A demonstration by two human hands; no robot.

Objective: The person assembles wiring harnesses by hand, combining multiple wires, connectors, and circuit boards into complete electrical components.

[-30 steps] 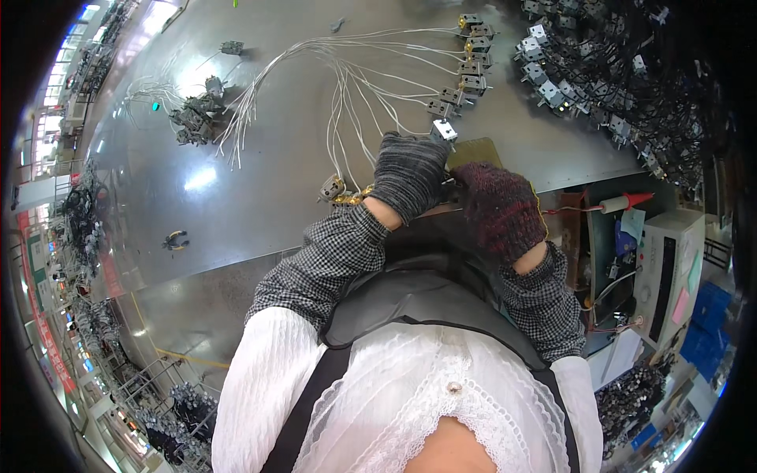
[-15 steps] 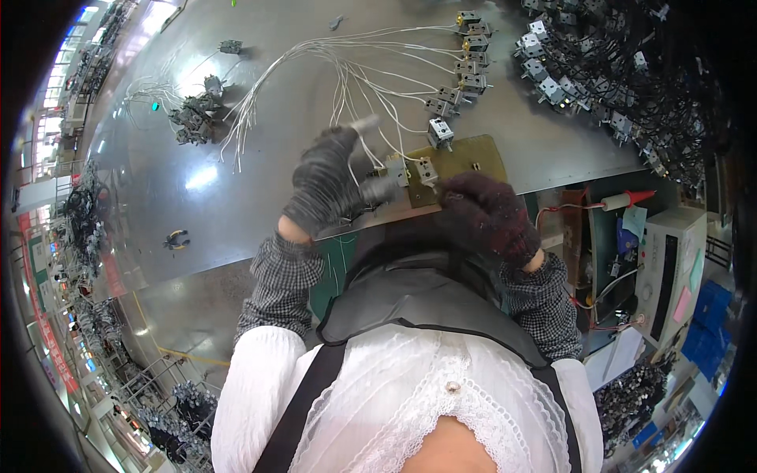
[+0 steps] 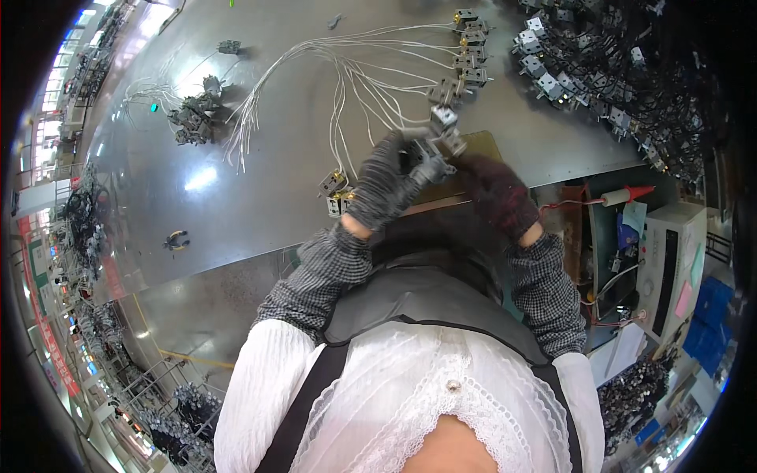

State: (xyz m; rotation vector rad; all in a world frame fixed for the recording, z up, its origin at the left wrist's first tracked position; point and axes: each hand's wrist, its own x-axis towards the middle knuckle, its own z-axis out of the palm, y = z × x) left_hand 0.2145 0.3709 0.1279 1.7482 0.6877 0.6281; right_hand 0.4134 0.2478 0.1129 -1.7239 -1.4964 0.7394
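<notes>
My left hand [image 3: 394, 181], in a grey striped glove, is closed around a small metal box-shaped part [image 3: 424, 151] above a brownish-yellow plate [image 3: 481, 146]. My right hand [image 3: 498, 195], in a dark red glove, is curled beside that part, its fingertips close to it; what they pinch, if anything, is hidden. Another metal box [image 3: 444, 118] sits just beyond the fingers, blurred at its near side. White wires [image 3: 347, 63] run from a row of such boxes [image 3: 471, 55] across the table. To the left of my left hand lie a few more boxes [image 3: 335, 193] with brass-coloured bits.
A large heap of metal boxes with black cables [image 3: 599, 87] covers the table's right side. Dark parts [image 3: 197, 110] lie at the left, and a small yellow-and-black tool [image 3: 177, 240] nearer. Below the right edge stand a red-tipped probe [image 3: 631, 197] and a pale instrument [image 3: 670, 260].
My left hand has moved right and closed on a metal box near the plate. The boxes at its left are now uncovered. My right hand has barely shifted.
</notes>
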